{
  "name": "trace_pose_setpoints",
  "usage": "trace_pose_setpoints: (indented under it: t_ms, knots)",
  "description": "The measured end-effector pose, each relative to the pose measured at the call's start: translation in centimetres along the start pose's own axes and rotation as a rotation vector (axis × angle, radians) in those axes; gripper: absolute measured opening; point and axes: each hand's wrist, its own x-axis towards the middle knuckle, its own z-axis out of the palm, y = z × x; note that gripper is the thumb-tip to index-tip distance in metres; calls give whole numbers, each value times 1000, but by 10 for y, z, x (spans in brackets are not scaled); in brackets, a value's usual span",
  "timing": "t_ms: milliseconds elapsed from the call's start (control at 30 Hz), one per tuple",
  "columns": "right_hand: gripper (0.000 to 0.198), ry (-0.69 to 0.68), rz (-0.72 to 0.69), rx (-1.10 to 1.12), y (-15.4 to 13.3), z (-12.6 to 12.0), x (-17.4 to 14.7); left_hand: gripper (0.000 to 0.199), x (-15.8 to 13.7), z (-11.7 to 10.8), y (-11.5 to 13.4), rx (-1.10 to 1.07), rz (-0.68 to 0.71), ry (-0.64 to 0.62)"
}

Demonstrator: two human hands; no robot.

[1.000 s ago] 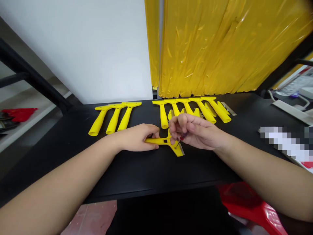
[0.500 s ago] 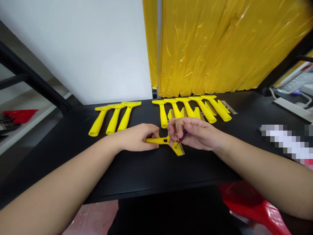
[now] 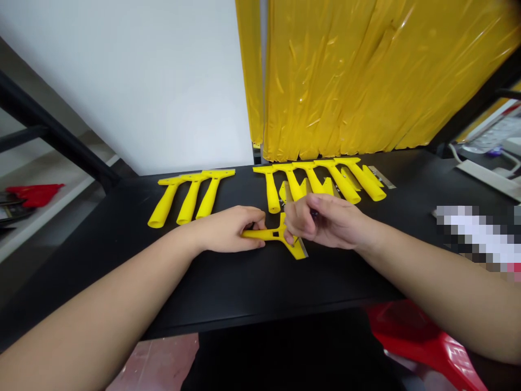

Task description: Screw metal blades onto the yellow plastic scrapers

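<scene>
A yellow scraper (image 3: pixel 295 250) lies on the black table with its blade edge to the right. My left hand (image 3: pixel 226 229) is closed round its handle and holds it down. Over the scraper's head is my right hand (image 3: pixel 328 220), its fingers curled on a small screwdriver (image 3: pixel 297 240). The screwdriver's handle is almost wholly hidden by the fingers; only a bit of thin shaft shows, slanting to a screw on the head. Just behind my right hand lie yellow plates (image 3: pixel 286 190), partly covered by scraper handles.
Three yellow scrapers (image 3: pixel 190 202) lie side by side at the back left. Several more scraper handles (image 3: pixel 344 184) form a row at the back right, a metal blade (image 3: pixel 382 177) beside them. A white panel (image 3: pixel 171 87) and yellow plastic-wrapped stock (image 3: pixel 345 81) stand behind the table (image 3: pixel 244 288).
My right hand has turned at the wrist and its fingers have curled further, hiding the screwdriver's handle. The left hand and the scraper stay where they were.
</scene>
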Motion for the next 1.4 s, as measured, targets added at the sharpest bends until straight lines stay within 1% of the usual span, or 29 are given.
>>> trace_pose_setpoints:
  t_ms: [67, 167, 233, 267, 367, 433, 500, 567, 633, 667, 733, 800, 867, 1067, 1100, 1167, 1233, 1267, 1333, 1400]
  knots:
    - [41, -4, 19, 22, 0, 1, 0, 28, 0, 0, 1, -4, 3, 4]
    - [26, 41, 29, 43, -2, 2, -2, 27, 0, 0, 1, -10, 13, 1]
    - [24, 49, 30, 44, -3, 0, -2, 26, 0, 0, 0, -8, 12, 1]
    - [26, 42, 32, 36, -3, -1, -2, 27, 0, 0, 0, -8, 12, 1]
    - [41, 36, 46, -8, -1, -4, -2, 27, 0, 0, 0, -7, 26, -1]
    - [46, 35, 64, -7, 1, -3, -1, 27, 0, 0, 0, -4, 28, -5]
    - [43, 38, 59, 24, 2, 0, 0, 26, 0, 0, 0, 1, 27, 1]
    - [32, 66, 36, 53, 3, 3, 1, 26, 0, 0, 0, 1, 23, 9]
    - [26, 98, 12, 53, 2, 3, 1, 27, 0, 1, 0, -1, 24, 12]
    - [26, 108, 4, 43, 2, 3, 2, 27, 0, 1, 0, -5, 24, 12]
    - [34, 102, 1, 16, 1, 2, 3, 27, 0, 1, -1, -11, 26, 11]
    - [43, 68, 25, 13, 1, 2, 3, 27, 0, 1, -1, -8, 18, 6]
    - [44, 36, 53, 36, 1, 2, 2, 27, 0, 1, -1, 1, 12, 4]
    - [22, 59, 15, 58, 1, 1, -1, 27, 0, 0, -1, 0, 7, -16]
    - [24, 48, 16, 48, 1, 0, 0, 27, -1, 0, -1, 1, 7, -19]
    - [38, 11, 21, 40, 2, -1, 0, 27, -1, 0, -1, 7, 10, -17]
    - [50, -28, 58, 55, 2, -1, 1, 27, -1, -1, 0, 14, 15, -15]
    - [52, -31, 77, 68, 1, -1, 1, 27, -1, -1, 0, 15, 17, -17]
    - [53, 14, 84, 85, -2, -1, 2, 26, -1, -3, 0, 9, 21, -28]
    - [53, 110, 47, 68, -8, -1, 2, 26, -2, -5, 0, -16, 27, -46]
